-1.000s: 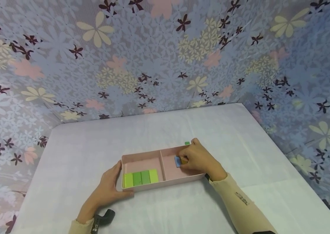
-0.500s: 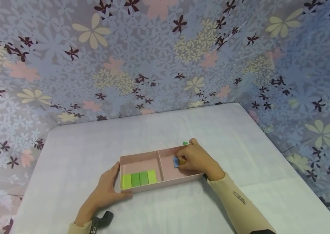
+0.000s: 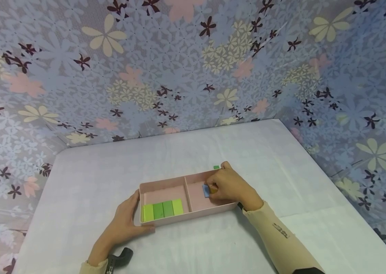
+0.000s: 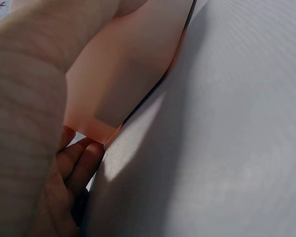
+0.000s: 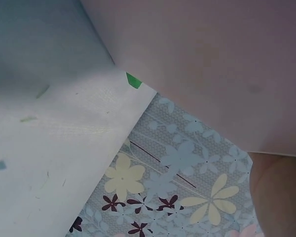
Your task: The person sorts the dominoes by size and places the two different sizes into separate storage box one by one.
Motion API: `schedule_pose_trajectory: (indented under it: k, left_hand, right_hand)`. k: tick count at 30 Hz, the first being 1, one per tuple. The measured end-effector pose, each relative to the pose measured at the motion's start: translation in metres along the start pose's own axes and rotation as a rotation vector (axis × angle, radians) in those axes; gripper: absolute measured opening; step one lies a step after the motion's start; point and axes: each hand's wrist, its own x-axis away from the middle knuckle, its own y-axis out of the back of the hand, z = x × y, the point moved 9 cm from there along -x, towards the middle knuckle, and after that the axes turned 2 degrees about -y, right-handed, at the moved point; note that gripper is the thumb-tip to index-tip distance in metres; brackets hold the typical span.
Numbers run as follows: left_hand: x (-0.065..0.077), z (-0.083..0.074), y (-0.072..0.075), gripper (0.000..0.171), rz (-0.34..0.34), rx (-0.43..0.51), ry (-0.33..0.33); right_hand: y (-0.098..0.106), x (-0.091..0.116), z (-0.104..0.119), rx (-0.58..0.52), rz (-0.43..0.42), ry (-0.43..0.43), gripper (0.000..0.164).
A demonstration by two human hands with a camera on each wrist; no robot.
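A shallow pink box (image 3: 165, 180) with a divider lies on the table. My left hand (image 3: 122, 224) grips its left end, thumb along the front wall and fingers round the end wall. Inside the right compartment, my right hand (image 3: 232, 186) has curled fingers pinching a small orange-brown block (image 3: 214, 188). Just left of it, a blue tile (image 3: 205, 191) lies on the box floor. Yellow-green and green tiles (image 3: 158, 210) stand in a row along the front of the left compartment. In the right wrist view, the box wall (image 5: 202, 59) hides most of the right hand.
Behind the box, near the right knuckles, sits a small green piece (image 3: 216, 167). A white cloth (image 3: 110, 167) covers the table, and floral fabric (image 3: 179, 76) rises behind and at the sides. A dark wrist mount (image 3: 121, 258) sits beside the left wrist.
The head view has shifted slightly, moving the whole scene a little to the left. Both hands, the box and the tiles keep the same places relative to each other.
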Motion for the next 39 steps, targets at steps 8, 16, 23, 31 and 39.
schedule_pose_trajectory:
  k: [8, 16, 23, 31, 39]
  left_hand:
    - [0.0007, 0.002, -0.0018, 0.128, 0.001, 0.007, 0.009]
    - [0.0007, 0.0043, -0.0024, 0.128, 0.016, 0.002, 0.028]
    - [-0.0011, 0.0051, 0.0005, 0.129, 0.012, -0.005, 0.02]
    - [-0.0023, 0.0039, 0.0019, 0.129, 0.011, -0.004, 0.011]
    - [-0.0017, 0.0043, 0.0013, 0.128, 0.009, -0.01, 0.013]
  right_hand:
    - [-0.0001, 0.0011, -0.0019, 0.019, -0.006, -0.011, 0.05]
    - [0.0002, 0.0, -0.002, 0.047, -0.022, -0.02, 0.049]
    - [0.0001, -0.0023, -0.0014, 0.071, -0.021, -0.027, 0.048]
    - [0.004, -0.0022, 0.0018, 0.096, -0.041, -0.019, 0.051]
    - [0.0064, -0.0013, 0.0004, 0.121, -0.063, -0.023, 0.048]
